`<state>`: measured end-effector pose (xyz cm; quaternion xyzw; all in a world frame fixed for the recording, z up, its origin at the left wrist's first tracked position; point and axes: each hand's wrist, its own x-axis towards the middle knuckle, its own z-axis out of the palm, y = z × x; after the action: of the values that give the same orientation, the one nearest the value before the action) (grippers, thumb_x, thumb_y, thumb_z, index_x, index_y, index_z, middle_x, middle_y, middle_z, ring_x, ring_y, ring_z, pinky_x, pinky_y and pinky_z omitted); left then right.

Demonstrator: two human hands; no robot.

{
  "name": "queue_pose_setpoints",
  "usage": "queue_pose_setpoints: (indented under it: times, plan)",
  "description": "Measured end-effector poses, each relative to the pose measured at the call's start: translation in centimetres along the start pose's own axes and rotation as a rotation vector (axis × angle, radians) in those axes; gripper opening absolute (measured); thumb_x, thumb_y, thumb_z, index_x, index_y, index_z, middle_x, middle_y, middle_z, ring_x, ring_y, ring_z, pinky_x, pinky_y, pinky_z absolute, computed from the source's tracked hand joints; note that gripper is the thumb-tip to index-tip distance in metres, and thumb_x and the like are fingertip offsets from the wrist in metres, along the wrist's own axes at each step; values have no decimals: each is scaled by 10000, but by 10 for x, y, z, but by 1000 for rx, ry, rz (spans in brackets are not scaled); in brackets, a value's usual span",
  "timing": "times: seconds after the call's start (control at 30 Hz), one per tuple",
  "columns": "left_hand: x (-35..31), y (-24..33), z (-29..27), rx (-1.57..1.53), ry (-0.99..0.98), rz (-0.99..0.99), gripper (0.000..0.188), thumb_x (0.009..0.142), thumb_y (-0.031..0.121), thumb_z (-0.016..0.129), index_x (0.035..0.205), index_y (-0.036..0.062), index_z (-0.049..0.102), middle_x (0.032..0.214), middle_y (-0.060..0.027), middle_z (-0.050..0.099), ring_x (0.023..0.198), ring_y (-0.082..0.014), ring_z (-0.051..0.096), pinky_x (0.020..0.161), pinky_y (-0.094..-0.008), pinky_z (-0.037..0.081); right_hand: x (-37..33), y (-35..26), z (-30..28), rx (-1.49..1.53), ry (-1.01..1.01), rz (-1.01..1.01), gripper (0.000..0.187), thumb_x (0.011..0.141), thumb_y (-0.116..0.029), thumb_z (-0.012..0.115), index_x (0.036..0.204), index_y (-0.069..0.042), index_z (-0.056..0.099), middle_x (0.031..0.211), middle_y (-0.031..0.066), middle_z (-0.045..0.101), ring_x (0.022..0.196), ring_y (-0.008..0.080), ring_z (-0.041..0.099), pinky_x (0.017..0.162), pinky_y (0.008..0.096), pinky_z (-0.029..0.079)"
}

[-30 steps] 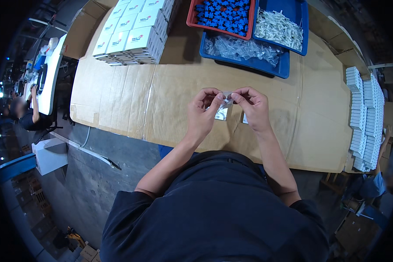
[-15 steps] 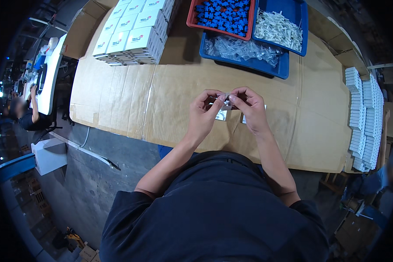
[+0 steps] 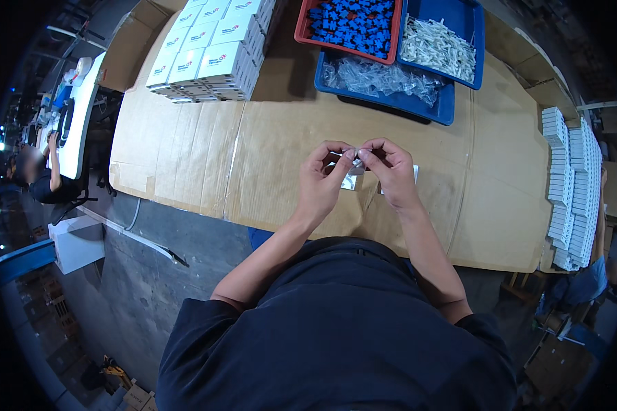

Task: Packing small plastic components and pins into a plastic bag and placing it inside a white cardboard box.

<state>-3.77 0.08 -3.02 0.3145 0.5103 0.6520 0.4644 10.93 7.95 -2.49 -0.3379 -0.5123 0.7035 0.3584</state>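
Observation:
Above the cardboard-covered table, my left hand (image 3: 320, 179) and my right hand (image 3: 396, 179) meet fingertip to fingertip. Thumbs and forefingers of both pinch a small clear plastic piece (image 3: 356, 163), pale and shiny, mostly hidden by the fingers. It resembles a little bag, but its exact kind is too small to make out. Under the hands lies a flat white item (image 3: 348, 183) with grey marks, partly covered by my left hand. Another white piece (image 3: 415, 172) shows beside my right wrist.
Beyond my hands sit a red tray (image 3: 346, 49) of blue plastic parts, a blue tray (image 3: 479, 41) of small white parts and a blue tray (image 3: 384, 103) of clear plastic bags. White boxes (image 3: 219, 60) are stacked far left, white slabs (image 3: 570, 185) right. A co-worker (image 3: 44, 175) sits left.
My fingertips have drawn closer together around the small clear piece, so less of it shows. Both hands otherwise stay in nearly the same place.

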Motion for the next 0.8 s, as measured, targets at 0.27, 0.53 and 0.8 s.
queue_pose_setpoints:
  times: [0.27,0.53,0.8]
  plan:
    - [1,1,0,-21,16,-50,157,1003,97,698,1127,1,686,933,-30,716,814,-57,642,677,-215,501,-1,3,1,-66,20,-8,110,992,-64,689,1063,19,699,966,30,705,895,76,630,783,231,520]
    - [3,3,-7,84,-30,-57,154,997,120,718,1093,1,709,930,-50,731,816,-72,663,678,-224,519,-1,2,-8,-63,-37,36,137,967,-70,727,1075,14,730,966,25,722,882,73,633,758,223,512]
    - [1,2,-5,57,-8,-56,167,1000,127,718,1109,1,697,942,-49,733,832,-84,676,697,-231,532,-1,3,-8,-74,-28,52,144,958,-60,737,1085,7,739,968,27,725,884,73,633,741,222,507]
